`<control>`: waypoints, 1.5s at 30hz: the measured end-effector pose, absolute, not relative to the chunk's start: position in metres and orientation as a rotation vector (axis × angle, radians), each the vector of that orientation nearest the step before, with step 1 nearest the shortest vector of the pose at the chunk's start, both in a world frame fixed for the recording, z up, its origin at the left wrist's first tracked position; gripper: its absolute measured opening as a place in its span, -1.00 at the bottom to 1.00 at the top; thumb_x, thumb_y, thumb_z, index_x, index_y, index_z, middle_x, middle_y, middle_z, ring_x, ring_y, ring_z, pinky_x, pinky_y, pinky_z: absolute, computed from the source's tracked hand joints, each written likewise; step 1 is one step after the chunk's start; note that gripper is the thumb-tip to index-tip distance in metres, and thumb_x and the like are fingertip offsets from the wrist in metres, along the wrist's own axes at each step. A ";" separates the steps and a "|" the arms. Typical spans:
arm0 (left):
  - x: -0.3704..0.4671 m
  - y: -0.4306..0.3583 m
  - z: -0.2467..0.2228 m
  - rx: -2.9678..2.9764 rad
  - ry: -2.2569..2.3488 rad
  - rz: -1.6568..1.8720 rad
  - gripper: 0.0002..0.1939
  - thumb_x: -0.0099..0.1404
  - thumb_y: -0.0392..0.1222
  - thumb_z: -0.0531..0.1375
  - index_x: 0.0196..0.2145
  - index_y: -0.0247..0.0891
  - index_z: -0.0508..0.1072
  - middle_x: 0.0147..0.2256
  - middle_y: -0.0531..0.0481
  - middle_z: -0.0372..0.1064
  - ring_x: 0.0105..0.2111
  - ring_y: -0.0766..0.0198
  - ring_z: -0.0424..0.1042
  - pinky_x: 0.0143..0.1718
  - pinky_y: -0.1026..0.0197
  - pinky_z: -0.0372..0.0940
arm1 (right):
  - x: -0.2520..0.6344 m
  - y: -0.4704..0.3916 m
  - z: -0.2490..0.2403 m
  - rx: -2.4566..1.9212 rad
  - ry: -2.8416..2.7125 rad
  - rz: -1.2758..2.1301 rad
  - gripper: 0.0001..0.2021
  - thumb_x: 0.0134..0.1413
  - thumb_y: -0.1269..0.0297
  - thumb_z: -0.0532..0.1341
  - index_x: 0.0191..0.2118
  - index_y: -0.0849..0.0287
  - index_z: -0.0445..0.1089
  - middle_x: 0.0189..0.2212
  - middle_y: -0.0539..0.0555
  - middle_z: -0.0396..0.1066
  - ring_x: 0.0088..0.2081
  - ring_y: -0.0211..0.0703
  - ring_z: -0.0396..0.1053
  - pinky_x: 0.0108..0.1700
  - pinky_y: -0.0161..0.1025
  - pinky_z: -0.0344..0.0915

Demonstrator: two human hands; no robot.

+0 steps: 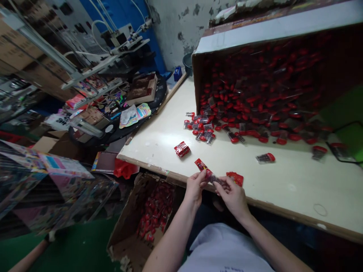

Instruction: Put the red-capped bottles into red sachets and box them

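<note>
Close together at the table's front edge, both my hands are closed on small items. My left hand (196, 186) pinches a red printed card (201, 165) by its lower end. My right hand (231, 194) grips a small clear packet (214, 180) that meets the card; its contents are partly hidden by my fingers. Beside my right hand lies a small pile of red cards (236, 178). A stack of red printed packets (182, 149) rests farther up to the left. A single red-topped clear packet (266, 158) lies to the right.
A large carton (244, 36) lies on its side on the white table (161, 151), spilling many red-topped packets (202, 128). Below the edge stands an open carton (124, 226) holding red packets. A machine (113, 56) is at left. Another person's arm (34, 255) shows lower left.
</note>
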State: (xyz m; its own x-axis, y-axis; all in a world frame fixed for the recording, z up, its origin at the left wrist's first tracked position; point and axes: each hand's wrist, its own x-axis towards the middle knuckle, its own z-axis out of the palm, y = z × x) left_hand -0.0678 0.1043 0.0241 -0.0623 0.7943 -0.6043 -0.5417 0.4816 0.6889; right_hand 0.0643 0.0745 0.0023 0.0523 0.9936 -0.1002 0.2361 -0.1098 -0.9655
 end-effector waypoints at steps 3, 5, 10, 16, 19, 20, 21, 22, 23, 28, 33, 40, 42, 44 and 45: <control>-0.061 0.103 0.018 0.213 1.096 1.071 -0.65 -0.09 -0.02 0.38 -0.46 -0.39 0.51 -0.43 -0.12 0.46 -0.50 0.36 0.36 -0.36 0.27 0.22 | 0.070 0.072 0.005 -1.535 -1.378 0.986 -0.81 0.03 0.10 0.22 -0.29 0.09 0.40 -0.49 0.05 0.45 -0.50 -0.13 0.41 -0.41 -0.21 0.38; -0.056 0.102 0.014 0.177 1.041 1.077 -0.64 -0.09 -0.03 0.39 -0.42 -0.38 0.51 -0.37 -0.15 0.47 -0.43 0.30 0.40 -0.30 0.23 0.25 | 0.073 0.071 0.006 -1.526 -1.323 1.033 -0.79 0.02 0.08 0.23 -0.28 0.09 0.40 -0.49 0.05 0.46 -0.50 -0.12 0.41 -0.41 -0.20 0.39; -0.048 0.099 0.012 0.146 0.979 1.108 -0.64 -0.05 -0.04 0.37 -0.38 -0.39 0.51 -0.32 -0.16 0.48 -0.39 0.27 0.42 -0.27 0.23 0.27 | 0.079 0.072 0.004 -1.443 -1.068 1.316 -0.71 -0.06 0.03 0.28 -0.31 0.14 0.37 -0.54 0.01 0.43 -0.54 -0.17 0.41 -0.50 -0.26 0.39; -0.048 0.095 0.019 0.233 0.939 1.043 -0.61 0.06 0.01 0.30 -0.32 -0.43 0.51 -0.32 -0.21 0.49 -0.39 0.26 0.43 -0.30 0.25 0.25 | 0.080 0.074 0.005 -1.306 -0.788 1.556 -0.70 -0.07 0.05 0.30 -0.38 0.23 0.37 -0.64 -0.05 0.34 -0.61 -0.35 0.31 -0.58 -0.45 0.26; -0.049 0.094 0.023 0.264 0.945 1.045 -0.58 0.06 0.04 0.29 -0.31 -0.43 0.51 -0.33 -0.21 0.49 -0.40 0.28 0.42 -0.32 0.26 0.24 | 0.079 0.072 0.005 -1.307 -0.810 1.520 -0.69 -0.08 0.05 0.31 -0.37 0.23 0.37 -0.64 -0.05 0.34 -0.60 -0.34 0.32 -0.57 -0.44 0.28; -0.049 0.095 0.023 0.270 0.955 1.053 -0.58 0.05 0.04 0.30 -0.32 -0.43 0.52 -0.33 -0.21 0.49 -0.40 0.29 0.42 -0.31 0.26 0.24 | 0.078 0.071 0.004 -1.317 -0.848 1.490 -0.68 -0.07 0.04 0.31 -0.36 0.23 0.37 -0.62 -0.04 0.35 -0.59 -0.33 0.34 -0.56 -0.43 0.30; -0.049 0.096 0.024 0.272 0.976 1.064 -0.58 0.04 0.04 0.31 -0.33 -0.43 0.52 -0.34 -0.20 0.49 -0.41 0.30 0.41 -0.31 0.27 0.23 | 0.078 0.070 0.004 -1.334 -0.895 1.454 -0.68 -0.07 0.04 0.30 -0.35 0.22 0.37 -0.60 -0.03 0.36 -0.58 -0.31 0.36 -0.56 -0.41 0.32; -0.049 0.097 0.024 0.274 1.007 1.075 -0.60 0.03 0.02 0.32 -0.35 -0.43 0.52 -0.37 -0.18 0.48 -0.43 0.31 0.41 -0.33 0.28 0.23 | 0.079 0.070 0.004 -1.356 -0.946 1.412 -0.69 -0.06 0.04 0.29 -0.34 0.21 0.37 -0.58 -0.02 0.38 -0.57 -0.28 0.38 -0.55 -0.39 0.35; -0.048 0.098 0.024 0.276 1.038 1.080 -0.62 0.01 0.00 0.33 -0.38 -0.43 0.52 -0.40 -0.16 0.48 -0.46 0.33 0.40 -0.35 0.29 0.22 | 0.079 0.069 0.005 -1.380 -0.997 1.367 -0.69 -0.05 0.04 0.29 -0.33 0.21 0.37 -0.56 -0.01 0.39 -0.57 -0.26 0.40 -0.54 -0.37 0.37; -0.042 0.098 0.020 0.240 1.062 1.065 -0.65 -0.04 -0.05 0.37 -0.40 -0.42 0.52 -0.40 -0.13 0.48 -0.49 0.39 0.37 -0.41 0.33 0.19 | 0.082 0.066 0.005 -1.430 -1.082 1.282 -0.70 -0.03 0.03 0.27 -0.32 0.18 0.36 -0.53 0.02 0.42 -0.55 -0.21 0.43 -0.52 -0.33 0.40; -0.039 0.094 0.016 0.175 1.027 1.085 -0.63 -0.05 -0.05 0.38 -0.39 -0.42 0.52 -0.35 -0.17 0.48 -0.44 0.35 0.39 -0.35 0.31 0.23 | 0.078 0.065 0.002 -1.363 -0.931 1.410 -0.68 -0.02 0.01 0.25 -0.33 0.20 0.35 -0.57 0.02 0.40 -0.57 -0.23 0.40 -0.56 -0.34 0.37; -0.039 0.096 0.013 0.257 1.183 1.213 -0.68 -0.09 -0.08 0.39 -0.48 -0.43 0.53 -0.48 -0.10 0.44 -0.48 0.37 0.36 -0.41 0.33 0.19 | 0.079 0.062 0.003 -1.529 -1.333 1.003 -0.77 0.05 0.10 0.20 -0.26 0.14 0.38 -0.50 0.05 0.42 -0.49 -0.16 0.42 -0.42 -0.25 0.40; -0.039 0.095 0.011 0.248 1.207 1.236 -0.69 -0.10 -0.09 0.40 -0.47 -0.42 0.53 -0.47 -0.09 0.45 -0.48 0.38 0.36 -0.41 0.34 0.19 | 0.079 0.062 0.003 -1.543 -1.363 0.970 -0.78 0.06 0.10 0.20 -0.26 0.13 0.39 -0.51 0.04 0.41 -0.50 -0.17 0.41 -0.42 -0.24 0.39; -0.039 0.094 0.010 0.237 1.179 1.235 -0.69 -0.09 -0.09 0.39 -0.46 -0.41 0.54 -0.45 -0.09 0.46 -0.48 0.39 0.36 -0.41 0.34 0.18 | 0.079 0.063 0.002 -1.505 -1.271 1.108 -0.77 0.04 0.09 0.22 -0.27 0.14 0.37 -0.51 0.03 0.42 -0.51 -0.18 0.41 -0.44 -0.26 0.39; -0.040 0.093 0.010 0.233 1.149 1.225 -0.69 -0.07 -0.09 0.39 -0.45 -0.42 0.54 -0.44 -0.11 0.47 -0.47 0.38 0.37 -0.40 0.34 0.19 | 0.079 0.064 0.002 -1.468 -1.189 1.212 -0.75 0.02 0.07 0.23 -0.29 0.15 0.37 -0.51 0.03 0.42 -0.53 -0.20 0.41 -0.47 -0.28 0.38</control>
